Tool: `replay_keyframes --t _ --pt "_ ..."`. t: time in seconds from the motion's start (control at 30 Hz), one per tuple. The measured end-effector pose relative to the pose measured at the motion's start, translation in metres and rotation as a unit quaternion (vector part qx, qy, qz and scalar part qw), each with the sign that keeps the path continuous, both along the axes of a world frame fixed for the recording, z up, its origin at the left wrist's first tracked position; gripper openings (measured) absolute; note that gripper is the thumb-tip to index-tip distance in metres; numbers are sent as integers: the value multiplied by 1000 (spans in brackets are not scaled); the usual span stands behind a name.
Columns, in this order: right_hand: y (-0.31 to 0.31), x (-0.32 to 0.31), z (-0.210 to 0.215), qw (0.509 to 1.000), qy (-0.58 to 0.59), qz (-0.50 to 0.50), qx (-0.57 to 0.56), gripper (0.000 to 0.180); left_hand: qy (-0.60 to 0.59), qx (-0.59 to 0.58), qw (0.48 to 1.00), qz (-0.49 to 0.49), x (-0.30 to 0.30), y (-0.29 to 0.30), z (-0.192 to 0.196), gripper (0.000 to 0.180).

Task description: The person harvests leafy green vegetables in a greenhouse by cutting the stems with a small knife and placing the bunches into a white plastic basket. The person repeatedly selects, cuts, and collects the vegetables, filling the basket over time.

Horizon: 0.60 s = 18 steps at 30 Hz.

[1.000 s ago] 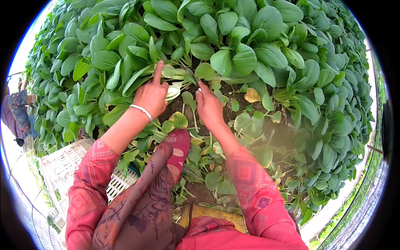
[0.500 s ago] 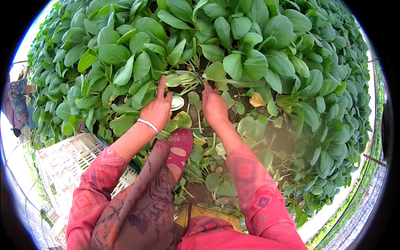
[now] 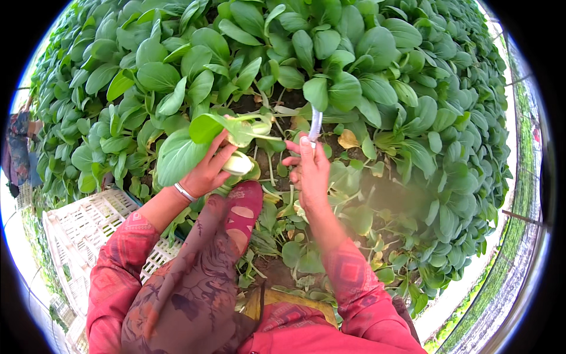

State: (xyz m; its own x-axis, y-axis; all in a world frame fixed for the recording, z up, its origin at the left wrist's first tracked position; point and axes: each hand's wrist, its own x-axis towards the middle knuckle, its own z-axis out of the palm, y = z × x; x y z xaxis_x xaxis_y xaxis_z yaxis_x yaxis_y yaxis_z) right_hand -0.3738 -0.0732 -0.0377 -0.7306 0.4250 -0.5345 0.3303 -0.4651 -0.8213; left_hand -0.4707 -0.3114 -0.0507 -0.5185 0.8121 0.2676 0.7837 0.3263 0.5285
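Note:
My left hand point(image 3: 205, 170) is wrapped around bok choy point(image 3: 178, 157). Broad leaves lie over its fingers, and a pale cut base point(image 3: 238, 164) pokes out beside the fingertips. Another stalk and pale base sit just above that hand; whether they belong to a separate head I cannot tell. Gripped in my right hand point(image 3: 312, 172) is a knife point(image 3: 316, 125), its narrow shiny blade pointing away from me toward the standing plants. The handle is mostly hidden by the fingers. A small gap separates the two hands, above soil with loose leaves.
Dense bok choy point(image 3: 377, 50) grows ahead and along both sides. White slatted plastic crates point(image 3: 88, 227) stand at my left. My pink shoe point(image 3: 244, 203) rests between the hands, near yellowed leaves point(image 3: 348, 138). Another person point(image 3: 22, 141) is at the far left edge.
Both hands have drawn back from the plant bases. The left has lifted bok choy with it, leaves now over the fingers. The right has raised the knife, showing its blade.

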Motion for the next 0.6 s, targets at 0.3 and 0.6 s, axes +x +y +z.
replay_keyframes --t 0.3,0.6 --pt "3 -8 -9 986 -43 1 -163 50 -125 39 991 28 22 40 55 52" --pt "2 30 17 965 -30 -24 -260 34 -11 72 993 -88 22 38 46 42"
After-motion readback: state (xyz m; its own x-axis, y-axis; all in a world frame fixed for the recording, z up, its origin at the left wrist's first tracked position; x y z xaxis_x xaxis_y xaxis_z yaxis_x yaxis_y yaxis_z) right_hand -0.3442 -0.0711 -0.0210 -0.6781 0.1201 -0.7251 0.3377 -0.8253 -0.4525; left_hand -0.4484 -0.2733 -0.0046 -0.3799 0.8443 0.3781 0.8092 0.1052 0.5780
